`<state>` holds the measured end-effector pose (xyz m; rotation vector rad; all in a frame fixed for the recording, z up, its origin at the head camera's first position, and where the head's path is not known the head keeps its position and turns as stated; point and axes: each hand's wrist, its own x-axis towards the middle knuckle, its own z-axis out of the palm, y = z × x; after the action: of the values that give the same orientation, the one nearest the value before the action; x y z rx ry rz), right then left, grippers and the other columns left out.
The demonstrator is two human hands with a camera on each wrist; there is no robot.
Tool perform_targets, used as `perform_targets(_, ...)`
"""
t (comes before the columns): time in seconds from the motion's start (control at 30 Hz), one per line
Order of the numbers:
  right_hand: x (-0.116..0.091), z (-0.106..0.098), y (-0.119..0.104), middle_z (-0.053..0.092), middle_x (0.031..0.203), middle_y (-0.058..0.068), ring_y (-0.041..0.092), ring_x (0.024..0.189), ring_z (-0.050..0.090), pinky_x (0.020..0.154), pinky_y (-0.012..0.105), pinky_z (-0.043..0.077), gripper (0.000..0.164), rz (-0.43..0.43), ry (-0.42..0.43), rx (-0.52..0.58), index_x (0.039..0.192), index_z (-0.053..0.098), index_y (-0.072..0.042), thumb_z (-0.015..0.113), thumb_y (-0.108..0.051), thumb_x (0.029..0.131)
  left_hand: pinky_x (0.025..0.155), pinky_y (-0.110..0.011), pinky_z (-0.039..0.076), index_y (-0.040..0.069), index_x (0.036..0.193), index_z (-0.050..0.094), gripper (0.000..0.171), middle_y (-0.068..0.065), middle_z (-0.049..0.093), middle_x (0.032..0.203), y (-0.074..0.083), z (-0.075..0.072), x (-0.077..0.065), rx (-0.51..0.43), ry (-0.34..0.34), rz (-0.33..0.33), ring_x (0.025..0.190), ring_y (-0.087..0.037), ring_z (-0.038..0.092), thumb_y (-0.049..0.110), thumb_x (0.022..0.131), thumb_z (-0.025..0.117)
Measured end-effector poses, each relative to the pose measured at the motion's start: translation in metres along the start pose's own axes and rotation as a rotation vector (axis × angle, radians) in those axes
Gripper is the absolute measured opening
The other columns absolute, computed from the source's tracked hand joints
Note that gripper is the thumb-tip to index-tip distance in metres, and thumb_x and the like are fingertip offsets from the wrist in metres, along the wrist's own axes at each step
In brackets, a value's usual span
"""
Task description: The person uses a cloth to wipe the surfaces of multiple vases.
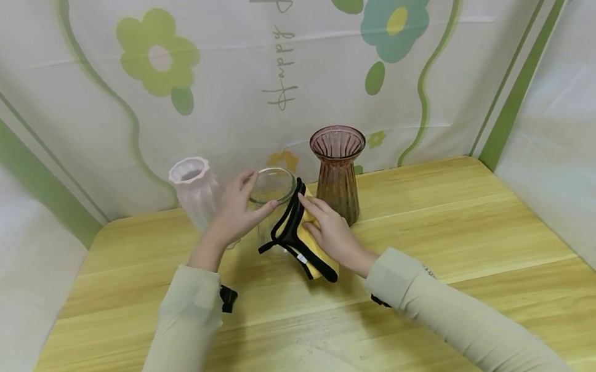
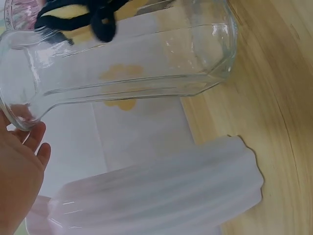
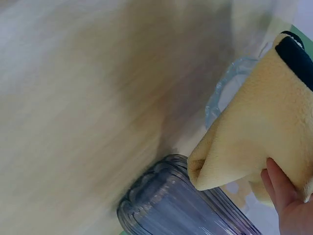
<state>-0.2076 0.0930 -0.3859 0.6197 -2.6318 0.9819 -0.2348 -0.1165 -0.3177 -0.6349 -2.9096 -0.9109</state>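
A: What are the fingers doing?
B: The left hand (image 1: 231, 216) curves round the rim of the clear glass vase (image 2: 142, 88), its thumb and fingers set apart along the glass. The right hand (image 1: 335, 237) grips the yellow cloth (image 3: 259, 122), fingertips pressed against the fabric; how far its fingers wrap behind, I can't tell.
A: Where is the cloth, exactly?
B: At the right side of the clear vase, its black edging crossing in front of the rim there. A black tab sticks out to the left, and a small white tag (image 1: 301, 259) shows on the near edge.
A: And the clear vase?
B: Upright, between two others. The pale pink vase (image 1: 196, 189) stands to its left, partly behind the left hand. The purple-brown ribbed vase (image 1: 339, 184) stands to its right, just beyond the cloth.
A: Further out?
B: Light sleeves (image 1: 169, 344) on both forearms, a black strap (image 1: 228, 298) by the left wrist, and the wood-grain table (image 1: 466, 233) underneath. Behind it hangs a white backdrop (image 1: 240, 75) printed with flowers and the word "Happy".
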Motion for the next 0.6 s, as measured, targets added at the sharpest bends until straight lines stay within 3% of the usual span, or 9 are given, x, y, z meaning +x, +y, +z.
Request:
perform_targets(0.23, -0.001, -0.001, 0.000, 0.048, 0.142, 0.017, 0.029, 0.096, 0.067, 0.075, 0.039, 0.057, 0.059, 0.041, -0.057, -0.007, 0.148, 0.036, -0.012, 0.059, -0.009, 0.094, 0.114, -0.065, 0.018, 0.004, 0.154, 0.010, 0.085, -0.017, 0.010, 0.160, -0.003, 0.004, 0.000, -0.001, -0.014, -0.001, 0.146, -0.041, 0.013, 0.047, 0.092, 0.050)
perform_targets(0.4, -0.007, 0.004, 0.006, 0.048, 0.141, 0.018, 0.027, 0.091, 0.067, 0.076, 0.040, 0.057, 0.058, 0.064, -0.101, -0.044, 0.148, 0.036, -0.012, 0.058, -0.010, 0.094, 0.114, -0.064, 0.020, 0.008, 0.154, 0.008, 0.092, -0.014, 0.007, 0.161, -0.002, 0.006, 0.000, 0.000, 0.002, -0.025, 0.147, -0.039, 0.012, 0.054, 0.090, 0.054)
perform_targets(0.6, -0.013, 0.010, 0.012, 0.049, 0.140, 0.021, 0.023, 0.075, 0.066, 0.071, 0.036, 0.057, 0.057, 0.088, -0.141, -0.090, 0.147, 0.038, -0.010, 0.058, -0.009, 0.094, 0.115, -0.059, 0.022, 0.005, 0.153, 0.013, 0.097, -0.018, 0.015, 0.158, 0.000, 0.008, 0.001, 0.051, 0.031, -0.033, 0.144, -0.038, 0.018, 0.063, 0.087, 0.053)
